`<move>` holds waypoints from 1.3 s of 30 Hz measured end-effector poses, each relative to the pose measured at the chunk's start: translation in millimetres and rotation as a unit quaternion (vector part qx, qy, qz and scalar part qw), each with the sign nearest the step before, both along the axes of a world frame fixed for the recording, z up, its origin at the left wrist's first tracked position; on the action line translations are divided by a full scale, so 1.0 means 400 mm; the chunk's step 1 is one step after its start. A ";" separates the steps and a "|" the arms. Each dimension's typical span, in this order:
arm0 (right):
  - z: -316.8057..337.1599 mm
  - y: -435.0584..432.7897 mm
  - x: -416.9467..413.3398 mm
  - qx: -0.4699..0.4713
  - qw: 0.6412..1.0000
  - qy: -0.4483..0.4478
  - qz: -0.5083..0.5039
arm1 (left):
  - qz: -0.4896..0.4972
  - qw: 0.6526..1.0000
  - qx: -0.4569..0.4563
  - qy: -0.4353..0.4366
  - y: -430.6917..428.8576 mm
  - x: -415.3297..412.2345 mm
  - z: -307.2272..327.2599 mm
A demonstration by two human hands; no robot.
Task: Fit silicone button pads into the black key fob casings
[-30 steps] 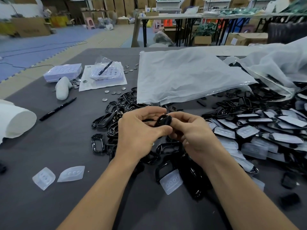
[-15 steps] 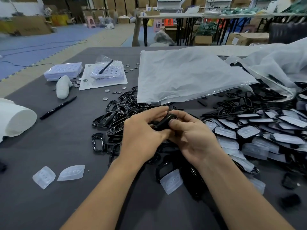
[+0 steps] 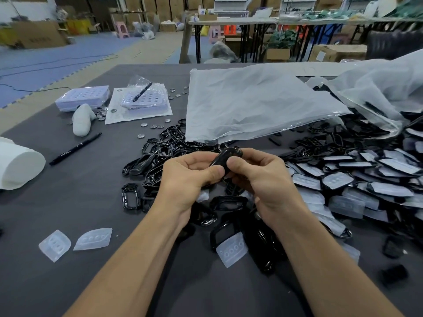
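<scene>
Two hands meet above the middle of the grey surface [image 3: 68, 202], pinching one black key fob casing [image 3: 225, 156] between them. The left hand [image 3: 185, 177] closes thumb and curled fingers on the casing's near end. The right hand [image 3: 258, 179] curls round the other side, thumb pressed on the shell. Whether a pad sits inside it cannot be told. An empty casing heap [image 3: 164, 145] spreads from 9 to 12 o'clock of the hands. At 3 o'clock lies a padded casing pile [image 3: 366, 175], pale silicone showing. A loose pad [image 3: 232, 249] rests on black casings at 6 o'clock, just below the wrists. Two more pads [image 3: 92, 239] lie on bare surface at 8 o'clock. A black pen [image 3: 75, 148] lies at 9 o'clock and a flat plastic bag [image 3: 251, 104] at 12 o'clock
</scene>
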State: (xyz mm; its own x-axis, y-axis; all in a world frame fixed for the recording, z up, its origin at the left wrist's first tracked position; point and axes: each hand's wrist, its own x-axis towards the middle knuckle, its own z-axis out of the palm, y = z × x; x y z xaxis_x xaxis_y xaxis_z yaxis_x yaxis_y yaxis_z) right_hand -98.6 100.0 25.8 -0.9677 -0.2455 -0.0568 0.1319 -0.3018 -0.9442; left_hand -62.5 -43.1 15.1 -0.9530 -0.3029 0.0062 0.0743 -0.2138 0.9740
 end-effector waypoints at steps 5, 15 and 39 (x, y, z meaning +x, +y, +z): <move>0.004 0.002 -0.004 -0.024 1.000 -0.018 -0.009 | 0.022 1.000 -0.003 0.007 0.015 -0.001 -0.002; -0.003 0.018 -0.015 0.051 0.998 0.003 0.020 | -0.002 0.995 -0.103 -0.018 0.013 0.000 -0.004; 0.020 0.039 -0.010 0.048 0.996 0.006 0.076 | -0.074 0.997 0.026 -0.014 -0.019 0.008 0.030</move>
